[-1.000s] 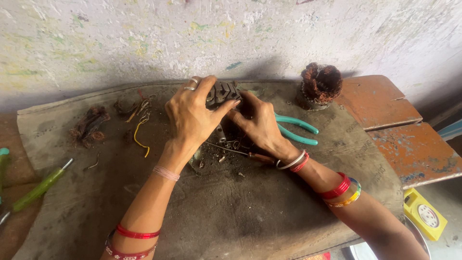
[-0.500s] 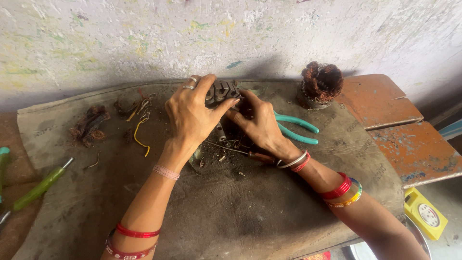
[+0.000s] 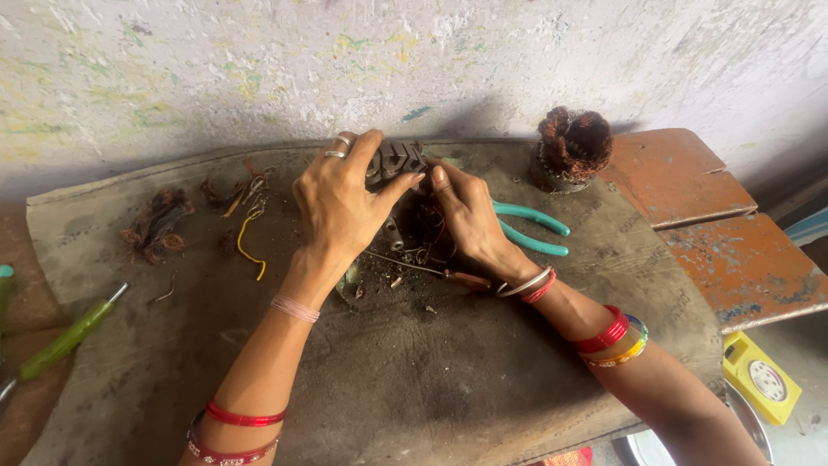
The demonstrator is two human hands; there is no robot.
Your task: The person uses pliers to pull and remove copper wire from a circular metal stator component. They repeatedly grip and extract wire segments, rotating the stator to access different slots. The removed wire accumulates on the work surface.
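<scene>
Both my hands are on a dark metal slotted motor core (image 3: 398, 160) at the far middle of a dusty grey mat (image 3: 388, 380). My left hand (image 3: 341, 203) wraps over its left side, thumb stretched across the front. My right hand (image 3: 466, 211) grips it from the right, fingertips pressed at its lower edge. Reddish copper wire strands (image 3: 429, 231) hang below the core between my palms. A thin tool with a brown handle (image 3: 448, 276) lies on the mat under my right wrist.
Teal-handled pliers (image 3: 530, 229) lie right of my right hand. A wound copper coil on a metal ring (image 3: 571, 147) stands at back right. Wire scraps (image 3: 159, 224), a yellow wire (image 3: 248, 242) and a green-handled screwdriver (image 3: 65, 341) lie left. A yellow meter (image 3: 763, 378) sits lower right.
Almost nothing differs; both hands keep their hold on the core, with only small shifts of the fingers.
</scene>
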